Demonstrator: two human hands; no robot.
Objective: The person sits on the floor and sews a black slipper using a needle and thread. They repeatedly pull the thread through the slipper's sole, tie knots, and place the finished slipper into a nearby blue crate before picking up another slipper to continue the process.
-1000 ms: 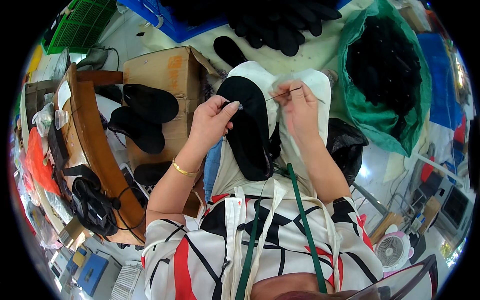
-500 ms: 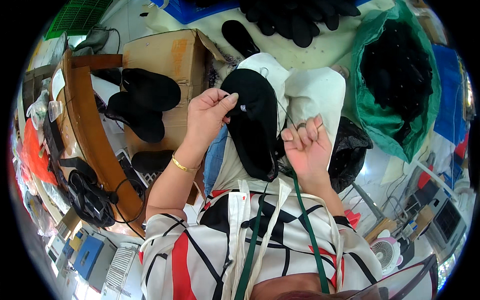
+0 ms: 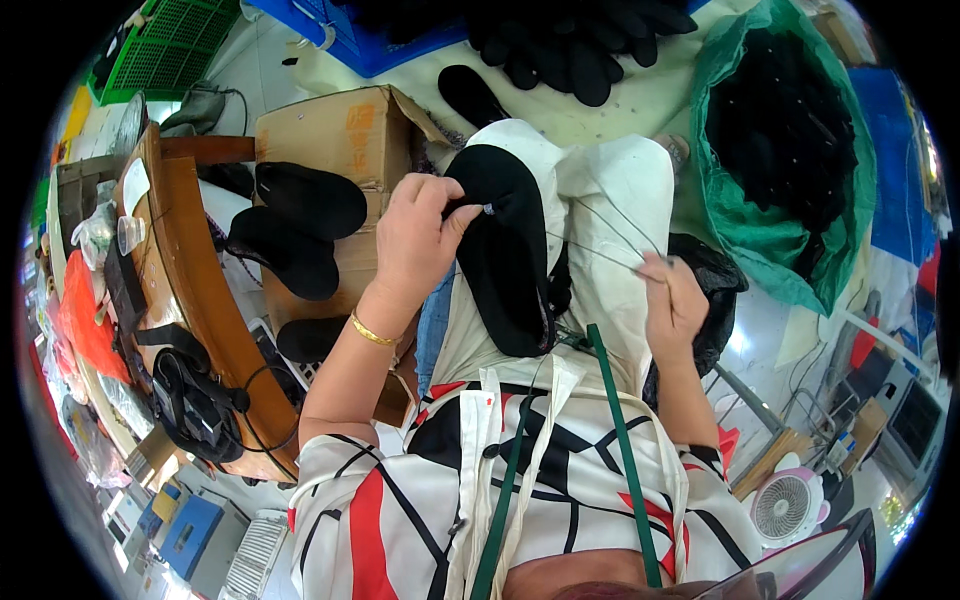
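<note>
- The black shoe (image 3: 505,255) is found just right of the cardboard box (image 3: 335,125), laid on the white cloth (image 3: 615,195) over the lap; its rim is partly covered by the fingers of the left hand (image 3: 415,235).
- Little can be made out inside the shoe's dark mouth; the fine dark thread (image 3: 595,249) is lost against the black fabric, and what else may be pinched in the blurred right fingertips cannot be told.
- Well right of the box, a black plastic bag (image 3: 720,285) is partly hidden by the right hand (image 3: 677,305); beyond the box, a blue crate (image 3: 375,45) is cut off by the upper edge.
- Compared with half a second ago, the right hand has been drawn farther from the box and the shoe, its raised fingers now curled in, and the thread is stretched across the cloth.
- The left grip is little changed: the shoe's edge beside a small pale label (image 3: 489,209) is pinched between thumb and bent fingers. By the right hand, thread is held between thumb and forefinger, the other fingers folded.
- The shoe's rounded toe is pointed away from the body, tilted slightly toward the box; its long axis is run back to the heel near the waist, mouth upward.
</note>
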